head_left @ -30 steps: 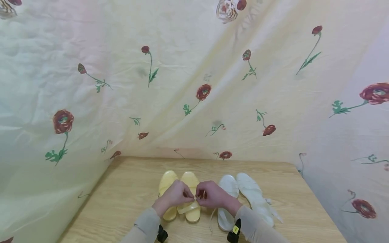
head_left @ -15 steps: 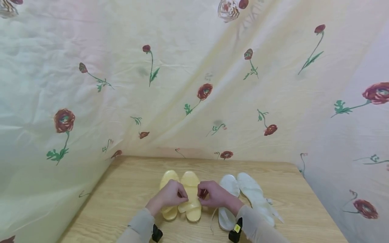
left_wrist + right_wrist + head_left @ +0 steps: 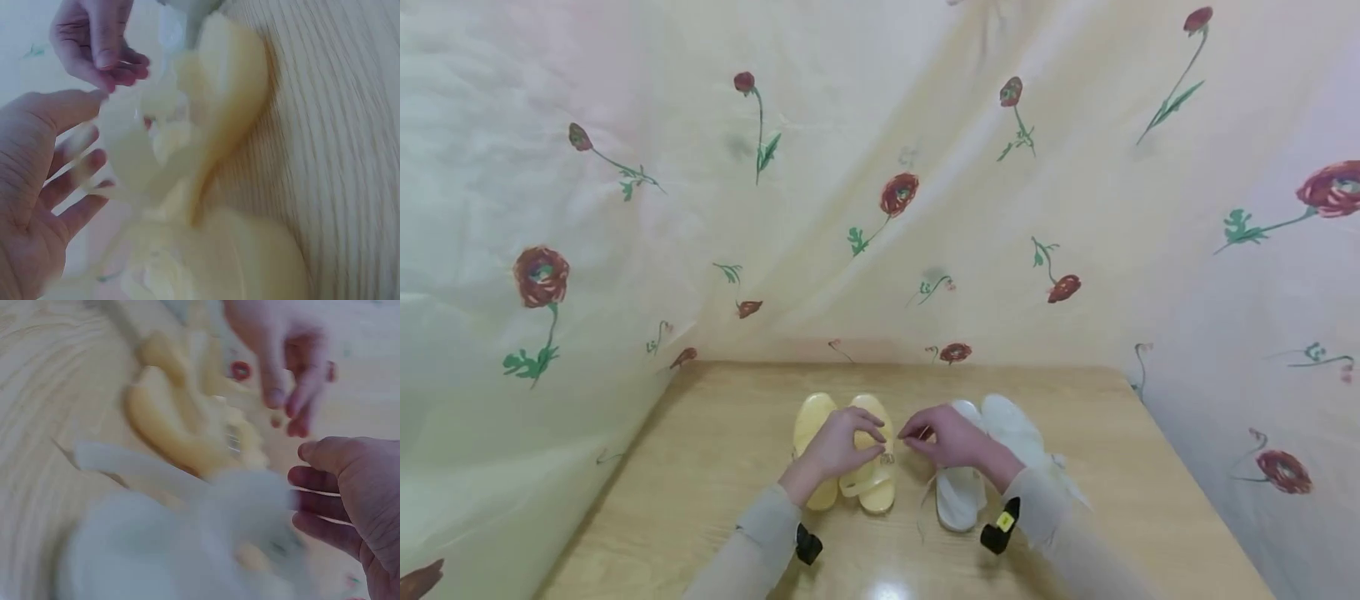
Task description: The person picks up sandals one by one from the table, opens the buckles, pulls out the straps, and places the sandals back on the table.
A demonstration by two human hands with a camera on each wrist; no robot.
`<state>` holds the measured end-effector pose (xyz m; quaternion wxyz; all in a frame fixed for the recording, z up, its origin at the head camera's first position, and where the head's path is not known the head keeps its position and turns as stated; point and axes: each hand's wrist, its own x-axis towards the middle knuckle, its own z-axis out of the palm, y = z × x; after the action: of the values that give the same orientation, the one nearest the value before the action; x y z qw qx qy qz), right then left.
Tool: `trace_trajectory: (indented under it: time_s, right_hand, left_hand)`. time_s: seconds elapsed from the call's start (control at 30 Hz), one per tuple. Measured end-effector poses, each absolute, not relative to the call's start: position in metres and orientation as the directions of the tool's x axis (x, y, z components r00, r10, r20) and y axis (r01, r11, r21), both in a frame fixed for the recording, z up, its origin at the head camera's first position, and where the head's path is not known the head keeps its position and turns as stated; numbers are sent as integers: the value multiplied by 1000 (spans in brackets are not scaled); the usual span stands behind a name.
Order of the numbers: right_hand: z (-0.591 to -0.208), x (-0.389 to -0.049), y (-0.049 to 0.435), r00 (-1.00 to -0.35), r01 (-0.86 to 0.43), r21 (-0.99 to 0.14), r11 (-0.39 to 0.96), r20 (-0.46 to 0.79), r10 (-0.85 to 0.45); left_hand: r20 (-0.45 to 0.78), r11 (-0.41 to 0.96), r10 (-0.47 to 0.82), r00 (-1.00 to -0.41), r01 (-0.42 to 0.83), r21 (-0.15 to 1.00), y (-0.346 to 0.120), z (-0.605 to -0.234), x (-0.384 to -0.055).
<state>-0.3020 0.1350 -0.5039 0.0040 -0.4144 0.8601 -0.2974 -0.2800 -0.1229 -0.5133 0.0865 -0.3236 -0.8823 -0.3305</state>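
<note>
A pair of yellow sandals stands on the wooden table, the left one [image 3: 815, 417] beside the right one [image 3: 877, 497]. A small metal buckle [image 3: 887, 458] shows on the right yellow sandal's side. My left hand [image 3: 838, 442] hovers over this pair, thumb and fingers apart; in the left wrist view, blurred yellow straps [image 3: 128, 156] lie near its fingers. Between the yellow and white pairs, my right hand [image 3: 951, 437] hangs in the air, fingers loosely bent with nothing seen in them. Below it are a white sandal [image 3: 957, 504] and its mate [image 3: 1009, 421], both partly hidden.
The wooden table [image 3: 722, 467] ends at a flowered cloth [image 3: 820, 275], which hangs behind it and along both sides. A loose white strap [image 3: 1078, 493] sticks out at the right of the white pair. Each wrist carries a black camera [image 3: 808, 546].
Earlier, both hands met with pinched fingers at the right yellow sandal's strap. They have since drawn apart and loosened, and the buckle now shows. The head view has tilted down slightly.
</note>
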Motion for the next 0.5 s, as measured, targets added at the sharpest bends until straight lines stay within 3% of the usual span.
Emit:
trace_trajectory:
  time_s: [0.13, 0.3, 0.5]
  right_hand:
    - [-482, -303, 164, -709, -690, -469, 551, 283, -646]
    - [-473, -288, 190, -769, -627, -464, 625, 243, -591]
    - [-476, -268, 191, -740, -627, -486, 609, 129, -660]
  left_hand:
    - [401, 555, 519, -755, 655, 514, -103, -499, -278]
    - [262, 532, 535, -803, 561, 635, -68, -490, -266]
    - [89, 529, 492, -866, 379, 759, -36, -500, -255]
